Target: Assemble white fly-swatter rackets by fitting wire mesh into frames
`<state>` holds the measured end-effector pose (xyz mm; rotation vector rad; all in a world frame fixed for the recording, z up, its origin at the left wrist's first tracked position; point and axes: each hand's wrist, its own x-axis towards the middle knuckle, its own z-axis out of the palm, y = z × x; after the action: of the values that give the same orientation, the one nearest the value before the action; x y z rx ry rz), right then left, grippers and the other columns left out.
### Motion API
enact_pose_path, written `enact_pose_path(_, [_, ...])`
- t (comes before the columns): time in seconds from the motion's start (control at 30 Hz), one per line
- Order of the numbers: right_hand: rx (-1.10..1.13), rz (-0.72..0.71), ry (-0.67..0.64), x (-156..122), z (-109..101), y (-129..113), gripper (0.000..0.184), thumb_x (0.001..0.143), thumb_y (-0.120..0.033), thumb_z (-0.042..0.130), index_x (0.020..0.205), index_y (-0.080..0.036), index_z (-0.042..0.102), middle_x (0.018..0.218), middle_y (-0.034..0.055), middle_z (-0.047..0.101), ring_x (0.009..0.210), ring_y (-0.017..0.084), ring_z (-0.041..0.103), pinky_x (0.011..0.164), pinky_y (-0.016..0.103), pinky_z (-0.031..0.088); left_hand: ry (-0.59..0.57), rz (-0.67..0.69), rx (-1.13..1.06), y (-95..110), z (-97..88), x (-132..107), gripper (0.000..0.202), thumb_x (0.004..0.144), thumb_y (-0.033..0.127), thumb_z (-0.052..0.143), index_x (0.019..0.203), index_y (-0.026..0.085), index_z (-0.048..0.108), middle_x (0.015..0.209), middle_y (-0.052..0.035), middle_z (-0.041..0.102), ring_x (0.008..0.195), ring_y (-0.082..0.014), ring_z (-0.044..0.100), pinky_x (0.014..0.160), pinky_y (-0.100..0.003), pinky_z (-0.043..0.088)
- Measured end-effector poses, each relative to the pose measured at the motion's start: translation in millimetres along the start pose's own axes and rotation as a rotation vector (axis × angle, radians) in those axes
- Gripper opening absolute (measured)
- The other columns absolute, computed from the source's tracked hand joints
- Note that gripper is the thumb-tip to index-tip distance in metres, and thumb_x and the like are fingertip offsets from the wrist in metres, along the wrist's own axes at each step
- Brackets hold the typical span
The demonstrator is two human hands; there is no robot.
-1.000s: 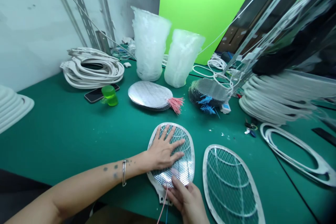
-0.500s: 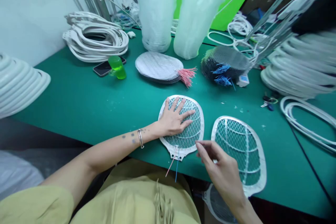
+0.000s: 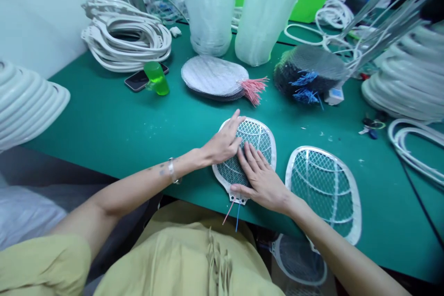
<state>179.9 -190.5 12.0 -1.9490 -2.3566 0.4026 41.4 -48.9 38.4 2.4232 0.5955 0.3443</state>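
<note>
Green surface under everything, stack of white frames at far left, well apart from the fingers. Bundle of looped white frames beyond and left of the left fingers; phone and green cup this side of it, the cup nearer the fingers. Pile of mesh sheets with pink wire ends just past the left fingertips. Left hand on the left part of the white racket frame: fingers partly bent, at least one stretched to the far rim; can't tell if they pinch anything. Pink wire and blue wire come off the neck, on the near side of the right thumb. Right hand lies palm down on the same frame's mesh, fingers straight and close together, thumb spread toward the neck, nothing gripped. Darker mesh pile with blue wire ends beyond and right of the right fingers. Second racket frame right of them, partly behind the right forearm. Keys farther right, then thin white loops, well apart from both sets of fingers.
</note>
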Motion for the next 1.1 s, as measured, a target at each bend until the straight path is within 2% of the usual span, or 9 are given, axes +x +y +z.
enact_pose_path(0.07, [-0.017, -0.007, -0.048, 0, -2, 0, 0.090, 0.088, -0.070, 0.031, 0.150, -0.022, -0.012, 0.158, 0.0085, -0.011, 0.144, 0.027, -0.008, 0.118, 0.047, 0.006, 0.003, 0.271, -0.070, 4, -13.4, -30, 0.048, 0.091, 0.021, 0.038, 0.138, 0.013, 0.039, 0.154, -0.0113, 0.031, 0.144, -0.0234, 0.024, 0.118, -0.046, 0.024])
enact_pose_path(0.13, [-0.021, -0.014, -0.070, 1, -3, 0, 0.088, 0.090, -0.067, 0.034, 0.150, -0.023, -0.013, 0.157, 0.0068, -0.015, 0.144, 0.027, -0.010, 0.118, 0.048, 0.005, -0.124, 0.588, -0.055, 8, -15.9, -63, 0.037, 0.091, 0.024, 0.047, 0.126, 0.017, 0.054, 0.142, -0.0075, 0.049, 0.138, -0.0226, 0.037, 0.118, -0.044, 0.028])
enact_pose_path(0.17, [-0.021, -0.014, -0.074, 1, -4, 0, 0.087, 0.091, -0.065, 0.035, 0.150, -0.024, -0.014, 0.156, 0.0062, -0.016, 0.144, 0.028, -0.010, 0.118, 0.047, 0.005, -0.153, 0.685, -0.020, 9, -12.6, -79, 0.031, 0.091, 0.024, 0.049, 0.120, 0.016, 0.059, 0.136, -0.0078, 0.056, 0.134, -0.0225, 0.042, 0.118, -0.043, 0.030])
enact_pose_path(0.3, [0.017, 0.003, -0.096, 2, -9, 0, 0.085, 0.092, -0.064, 0.034, 0.149, -0.026, -0.015, 0.156, 0.0050, -0.017, 0.144, 0.028, -0.010, 0.118, 0.047, 0.003, -0.026, 0.834, 0.133, 12, 13.5, -113, 0.019, 0.093, 0.012, 0.052, 0.100, 0.011, 0.069, 0.112, -0.0080, 0.070, 0.119, -0.0209, 0.057, 0.113, -0.035, 0.040])
enact_pose_path(0.4, [0.087, -0.026, -0.177, 3, -18, 2, 0.091, 0.089, -0.070, 0.035, 0.150, -0.023, -0.014, 0.155, 0.0071, -0.021, 0.143, 0.031, -0.015, 0.116, 0.050, 0.002, 0.045, 0.856, 0.161, 13, 24.4, -115, 0.017, 0.092, 0.011, 0.054, 0.094, 0.010, 0.070, 0.102, -0.0077, 0.073, 0.110, -0.0200, 0.063, 0.109, -0.033, 0.045])
enact_pose_path(0.57, [0.123, -0.048, -0.268, 4, -26, 5, 0.100, 0.085, -0.070, 0.044, 0.151, -0.019, -0.012, 0.153, 0.0106, -0.026, 0.140, 0.032, -0.021, 0.115, 0.052, 0.000, 0.072, 0.811, 0.158, 19, 27.6, -114, 0.016, 0.093, 0.012, 0.052, 0.093, 0.009, 0.068, 0.099, -0.0100, 0.072, 0.103, -0.0186, 0.065, 0.106, -0.032, 0.047])
enact_pose_path(0.8, [0.128, -0.051, -0.237, 4, -20, 6, 0.103, 0.083, -0.070, 0.047, 0.150, -0.021, -0.014, 0.154, 0.0103, -0.025, 0.140, 0.033, -0.021, 0.115, 0.054, -0.001, 0.089, 0.566, 0.139, 30, 40.5, -118, 0.021, 0.091, 0.011, 0.044, 0.084, 0.017, 0.062, 0.082, -0.0042, 0.067, 0.085, -0.0133, 0.065, 0.090, -0.026, 0.053])
enact_pose_path(0.97, [0.096, -0.039, -0.204, 4, -15, 7, 0.109, 0.082, -0.068, 0.053, 0.148, -0.021, -0.019, 0.154, 0.0098, -0.026, 0.141, 0.033, -0.020, 0.115, 0.053, -0.001, 0.002, 0.545, 0.167, 34, 36.2, -115, 0.022, 0.089, 0.011, 0.041, 0.078, 0.018, 0.059, 0.072, -0.0032, 0.061, 0.076, -0.0130, 0.062, 0.082, -0.025, 0.053])
enact_pose_path(1.1, [0.084, -0.055, -0.180, 4, -13, 7, 0.110, 0.081, -0.068, 0.053, 0.146, -0.023, -0.024, 0.154, 0.0085, -0.025, 0.141, 0.034, -0.018, 0.115, 0.054, -0.001, 0.012, 0.630, 0.236, 40, 39.5, -115, 0.021, 0.092, 0.013, 0.042, 0.076, 0.019, 0.056, 0.077, -0.0034, 0.062, 0.078, -0.0134, 0.062, 0.087, -0.026, 0.052])
